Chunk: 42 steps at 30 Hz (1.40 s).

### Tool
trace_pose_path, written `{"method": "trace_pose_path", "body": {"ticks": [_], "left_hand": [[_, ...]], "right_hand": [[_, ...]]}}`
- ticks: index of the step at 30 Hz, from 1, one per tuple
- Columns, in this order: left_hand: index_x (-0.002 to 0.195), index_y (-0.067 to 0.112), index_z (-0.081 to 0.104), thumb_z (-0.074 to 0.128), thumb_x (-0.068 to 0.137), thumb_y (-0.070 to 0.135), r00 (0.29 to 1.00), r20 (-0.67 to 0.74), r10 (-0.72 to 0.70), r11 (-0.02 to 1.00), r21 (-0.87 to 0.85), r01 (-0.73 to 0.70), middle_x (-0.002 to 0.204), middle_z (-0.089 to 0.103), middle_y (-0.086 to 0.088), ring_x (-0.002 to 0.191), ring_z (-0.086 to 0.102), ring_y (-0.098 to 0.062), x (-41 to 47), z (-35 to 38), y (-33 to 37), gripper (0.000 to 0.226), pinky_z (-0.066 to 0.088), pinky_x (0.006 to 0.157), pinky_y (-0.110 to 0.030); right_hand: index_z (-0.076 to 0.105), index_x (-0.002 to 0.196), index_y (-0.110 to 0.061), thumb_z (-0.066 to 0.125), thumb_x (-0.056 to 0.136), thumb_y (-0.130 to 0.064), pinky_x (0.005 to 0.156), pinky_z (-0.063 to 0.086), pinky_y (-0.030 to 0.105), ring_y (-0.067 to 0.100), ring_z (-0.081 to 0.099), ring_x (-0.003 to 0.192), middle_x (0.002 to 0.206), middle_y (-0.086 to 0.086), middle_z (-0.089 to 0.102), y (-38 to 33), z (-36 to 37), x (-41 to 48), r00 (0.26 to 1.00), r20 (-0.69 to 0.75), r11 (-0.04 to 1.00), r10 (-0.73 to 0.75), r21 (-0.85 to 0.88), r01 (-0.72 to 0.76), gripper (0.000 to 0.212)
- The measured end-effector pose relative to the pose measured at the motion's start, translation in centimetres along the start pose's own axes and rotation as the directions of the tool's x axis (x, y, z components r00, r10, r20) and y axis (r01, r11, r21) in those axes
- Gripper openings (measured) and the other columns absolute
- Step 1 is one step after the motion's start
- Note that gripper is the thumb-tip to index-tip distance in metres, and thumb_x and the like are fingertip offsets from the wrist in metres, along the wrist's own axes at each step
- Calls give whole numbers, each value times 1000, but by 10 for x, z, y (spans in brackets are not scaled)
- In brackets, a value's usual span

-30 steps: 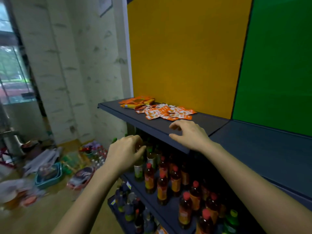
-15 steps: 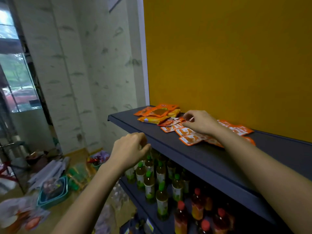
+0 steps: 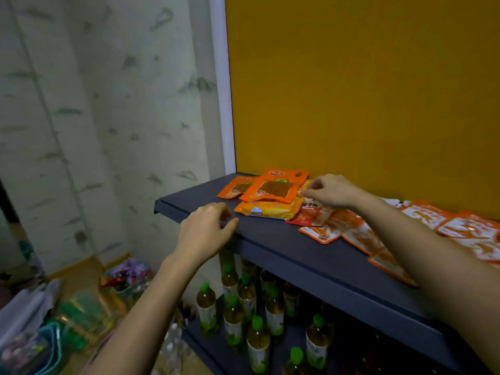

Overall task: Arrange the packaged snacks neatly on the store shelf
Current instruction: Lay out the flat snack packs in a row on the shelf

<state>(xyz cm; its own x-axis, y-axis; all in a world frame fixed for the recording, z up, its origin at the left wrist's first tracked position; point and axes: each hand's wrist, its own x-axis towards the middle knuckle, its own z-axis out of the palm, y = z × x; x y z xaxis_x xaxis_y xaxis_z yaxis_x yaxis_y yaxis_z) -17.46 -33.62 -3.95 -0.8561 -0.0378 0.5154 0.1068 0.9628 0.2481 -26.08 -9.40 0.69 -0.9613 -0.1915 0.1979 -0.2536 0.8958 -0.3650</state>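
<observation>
Right grip [image 3: 328, 191] has shifted left to the stacked orange packets [image 3: 272, 189] mid-frame, fingers curled, hold unclear. Left grip [image 3: 208, 231], loosely curled and empty, is at the shelf [image 3: 270, 236] front edge, with bare shelf ahead.

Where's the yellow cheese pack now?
Head view: the yellow cheese pack lies on the top shelf, far left, in front of the orange pouches, between left hand and right hand.

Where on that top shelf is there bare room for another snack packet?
Free: the front of the shelf, between its edge and the cheese pack and sachets; the left corner beside the orange packets. Crowded: the back, along the yellow panel.
</observation>
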Motion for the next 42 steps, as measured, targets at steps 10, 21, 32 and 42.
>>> {"method": "trace_pose_path", "body": {"ticks": [10,21,32,42], "left_hand": [[110,21,58,55,88,44,993,108,52,982,-186,-31,112,63,4,105,57,-18,123,42,-108,32,49,84,-37],[114,8,60,38,93,53,940,340,36,976,-215,41,125,55,-14,121,41,-31,192,100,-127,54,36,96,-41],[126,7,49,56,77,66,874,475,-101,949,-217,227,136,49,-16,132,35,-35,241,128,-102,77,23,108,-43],[70,16,44,52,91,21,933,359,38,772,-603,200,96,61,-15,96,57,-32,240,131,-97,24,41,77,-37]], "right_hand": [[60,101,-7,43,86,-66,77,38,32,34,56,107,121,18,59,-37,43,81,883,-21,882,469,-28,-470,63],[47,73,-13,48,96,-27,69,30,29,23,47,83,85,11,52,-42,59,92,774,-318,831,547,316,-458,27],[45,73,-20,44,99,-24,45,39,23,11,51,48,66,3,52,-33,28,34,618,-474,667,627,737,-111,27],[45,75,-21,47,98,-19,35,40,13,-3,51,33,66,5,54,-25,27,2,584,-479,638,655,765,-89,23]]}}
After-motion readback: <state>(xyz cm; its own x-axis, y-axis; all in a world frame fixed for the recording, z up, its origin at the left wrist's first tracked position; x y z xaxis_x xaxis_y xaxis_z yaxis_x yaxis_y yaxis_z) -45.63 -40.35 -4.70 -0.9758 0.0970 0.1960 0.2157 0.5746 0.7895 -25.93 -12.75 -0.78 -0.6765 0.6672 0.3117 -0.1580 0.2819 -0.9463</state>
